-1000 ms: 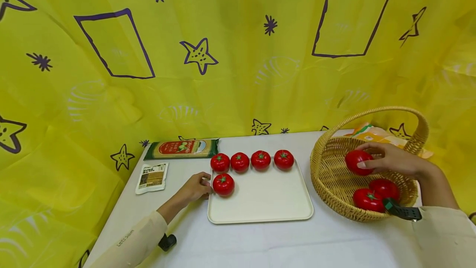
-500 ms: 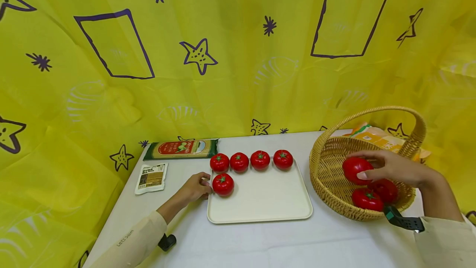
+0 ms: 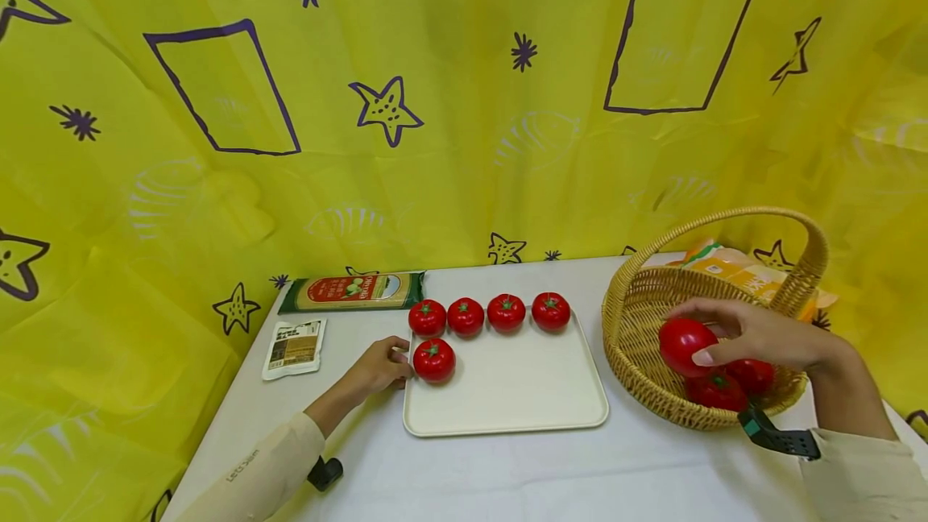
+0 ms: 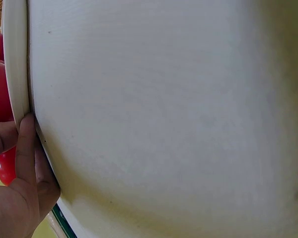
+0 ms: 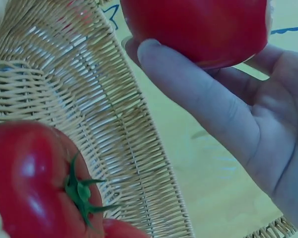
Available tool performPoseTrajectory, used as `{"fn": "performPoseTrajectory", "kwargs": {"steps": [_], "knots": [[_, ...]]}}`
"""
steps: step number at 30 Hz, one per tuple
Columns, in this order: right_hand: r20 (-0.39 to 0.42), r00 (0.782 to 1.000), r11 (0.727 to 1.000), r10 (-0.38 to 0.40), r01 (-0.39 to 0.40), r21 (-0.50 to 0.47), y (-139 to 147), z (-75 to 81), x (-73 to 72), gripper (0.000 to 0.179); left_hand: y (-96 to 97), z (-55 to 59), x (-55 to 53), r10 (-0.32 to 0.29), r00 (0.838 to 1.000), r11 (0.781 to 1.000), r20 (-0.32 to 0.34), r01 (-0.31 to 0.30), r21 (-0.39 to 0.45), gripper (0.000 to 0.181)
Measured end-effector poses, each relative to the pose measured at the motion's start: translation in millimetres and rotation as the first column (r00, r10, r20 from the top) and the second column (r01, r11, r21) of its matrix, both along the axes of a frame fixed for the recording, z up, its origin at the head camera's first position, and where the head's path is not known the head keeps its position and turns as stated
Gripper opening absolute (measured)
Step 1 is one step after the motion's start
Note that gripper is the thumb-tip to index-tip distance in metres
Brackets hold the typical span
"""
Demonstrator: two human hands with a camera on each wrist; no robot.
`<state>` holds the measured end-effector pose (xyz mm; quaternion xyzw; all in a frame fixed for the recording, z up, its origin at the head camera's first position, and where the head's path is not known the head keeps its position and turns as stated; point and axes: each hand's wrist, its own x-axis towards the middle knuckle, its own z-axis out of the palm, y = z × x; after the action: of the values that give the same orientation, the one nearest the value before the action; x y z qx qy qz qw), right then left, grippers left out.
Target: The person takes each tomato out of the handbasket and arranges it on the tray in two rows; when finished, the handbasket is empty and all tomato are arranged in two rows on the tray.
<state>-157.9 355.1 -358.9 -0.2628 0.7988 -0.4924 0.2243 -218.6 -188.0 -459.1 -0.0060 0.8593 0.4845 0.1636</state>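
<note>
On the table point(image 3: 507, 474), the tray point(image 3: 529, 393) lies in the middle, four tomatoes point(image 3: 466, 318) lined along its far edge and a fifth tomato point(image 3: 434, 361) before the leftmost. The left hand point(image 3: 377, 366) is at the tray's left edge. Farther left lies a pouch point(image 3: 293, 349), with a packet point(image 3: 353, 292) behind it. The basket point(image 3: 645, 377) stands right of the tray, two tomatoes point(image 3: 715, 391) in its near part; over it is another tomato point(image 3: 681, 347) in the right hand point(image 3: 768, 337). Behind the basket lies a bag point(image 3: 732, 266); behind the table hangs a curtain point(image 3: 464, 184).
</note>
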Motion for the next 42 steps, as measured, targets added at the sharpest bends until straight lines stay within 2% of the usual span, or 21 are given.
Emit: {"fn": "performPoseTrajectory", "kwargs": {"steps": [3,7,12,18,26,30,32,35,38,42], "knots": [[-0.019,0.998,0.997,0.062,-0.063,-0.039,-3,0.9,-0.8,0.053,0.1,-0.8,-0.2,0.006,1.0,1.0,0.005,-0.006,0.002,0.043],[0.008,0.99,0.984,0.143,-0.141,-0.107,-5,-1.0,-3.2,0.054,-0.3,-2.3,-0.9,0.02,1.0,1.0,0.014,-0.02,0.006,0.043],[0.025,0.981,0.97,0.193,-0.187,-0.156,-10,-5.4,-4.9,0.053,-0.5,-2.4,-1.1,0.02,1.0,1.0,0.012,-0.02,0.008,0.043],[0.014,0.974,0.96,0.225,-0.22,-0.176,-22,-7.1,-3.8,0.05,-0.8,-2.6,-0.7,0.022,1.0,1.0,0.014,-0.022,0.007,0.043],[0.046,0.98,0.971,0.195,-0.186,-0.148,-38,-4.9,1.1,0.053,-0.8,-2.0,-0.5,0.015,1.0,1.0,0.013,-0.015,0.003,0.044],[0.02,0.959,0.938,0.283,-0.272,-0.216,-44,-8.0,-1.5,0.059,-0.6,-2.1,-1.1,0.025,1.0,1.0,0.018,-0.025,0.004,0.044],[0.014,0.953,0.928,0.304,-0.293,-0.23,-47,-9.4,-2.5,0.059,-0.5,-1.9,-1.1,0.025,0.999,1.0,0.019,-0.025,0.004,0.044],[-0.043,0.945,0.919,0.325,-0.326,-0.223,-54,-12.2,-3.2,0.055,-0.1,-1.2,-0.6,0.021,1.0,1.0,0.019,-0.021,0.006,0.044],[-0.048,0.935,0.903,0.351,-0.352,-0.248,-62,-13.6,-3.1,0.054,-0.1,-1.1,-0.6,0.016,1.0,1.0,0.017,-0.016,0.007,0.043],[0.02,0.925,0.888,0.38,-0.359,-0.287,-72,-14.1,-2.8,0.054,0.5,-1.0,-1.5,0.022,1.0,1.0,0.018,-0.022,-0.002,0.042]]}}
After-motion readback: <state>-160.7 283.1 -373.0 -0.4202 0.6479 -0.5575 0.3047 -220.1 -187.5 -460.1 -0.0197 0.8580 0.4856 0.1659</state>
